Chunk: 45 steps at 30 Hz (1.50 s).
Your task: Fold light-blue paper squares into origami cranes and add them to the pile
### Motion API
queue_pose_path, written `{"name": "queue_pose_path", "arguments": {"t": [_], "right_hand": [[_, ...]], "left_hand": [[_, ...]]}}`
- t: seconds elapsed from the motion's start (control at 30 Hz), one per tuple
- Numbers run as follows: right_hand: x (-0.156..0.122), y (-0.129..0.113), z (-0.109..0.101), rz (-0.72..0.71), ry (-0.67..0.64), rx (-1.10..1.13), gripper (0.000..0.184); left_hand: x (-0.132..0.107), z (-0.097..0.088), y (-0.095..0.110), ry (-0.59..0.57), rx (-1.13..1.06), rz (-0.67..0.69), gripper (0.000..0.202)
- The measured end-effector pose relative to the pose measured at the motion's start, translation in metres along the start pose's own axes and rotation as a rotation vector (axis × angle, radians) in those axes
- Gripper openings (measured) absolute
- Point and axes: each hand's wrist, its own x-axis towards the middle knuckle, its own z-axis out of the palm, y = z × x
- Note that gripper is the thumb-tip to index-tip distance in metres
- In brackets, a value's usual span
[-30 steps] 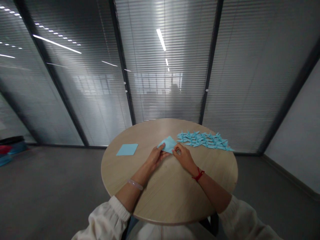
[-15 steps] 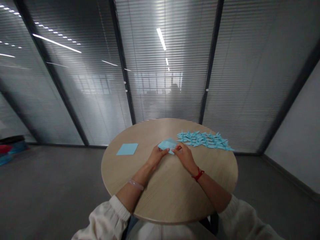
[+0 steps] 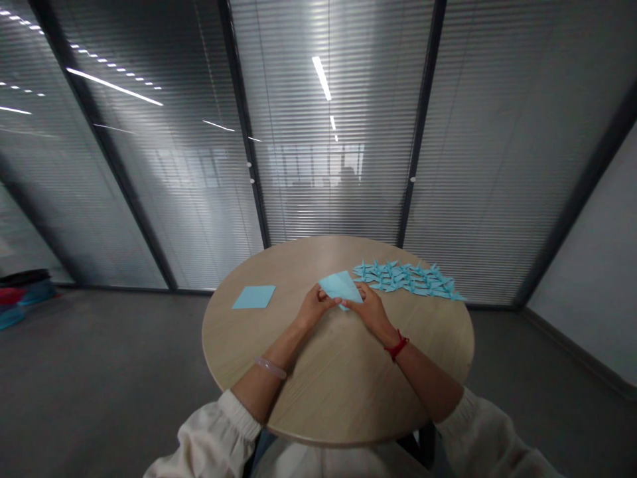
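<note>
A light-blue sheet of origami paper [image 3: 341,285], partly folded, is held just above the middle of the table. My left hand [image 3: 316,305] pinches its lower left part, with the thumb in front. On the right, my right hand [image 3: 371,309] grips the lower right edge between thumb and fingers. Both thumbs nearly meet at the paper's bottom edge. Fingers behind the paper are partly hidden. Beyond my right hand lie several folded blue paper cranes [image 3: 405,277], crowded together in rows.
The round wooden table [image 3: 348,398] stands before me. A flat stack or sheet of blue paper [image 3: 253,297] lies on its left side. Glass partitions with blinds [image 3: 328,199] rise behind the table. A dark-rimmed container [image 3: 27,292] is on the floor at far left.
The paper has been turned and tilted up, showing a larger smooth face. My right hand has shifted its grip slightly outward along the edge; the left hand has hardly moved.
</note>
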Motion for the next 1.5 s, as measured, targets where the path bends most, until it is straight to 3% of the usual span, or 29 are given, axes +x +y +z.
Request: {"name": "queue_pose_path", "arguments": {"t": [0.17,0.73,1.5], "right_hand": [[0.0014,0.0002,-0.0006,0.029,-0.037,0.023,0.036],[0.0008,-0.0044,-0.0044,0.128,-0.091,0.024,0.035],[0.0020,0.0008,-0.0025,0.149,-0.101,0.036,0.036]], "left_hand": [[0.0011,-0.0017,-0.0006,0.072,0.031,-0.011,0.048],[0.0035,-0.0043,-0.0019,0.023,0.118,0.036,0.044],[-0.0002,-0.0045,0.0054,0.121,-0.094,0.000,0.029]]}}
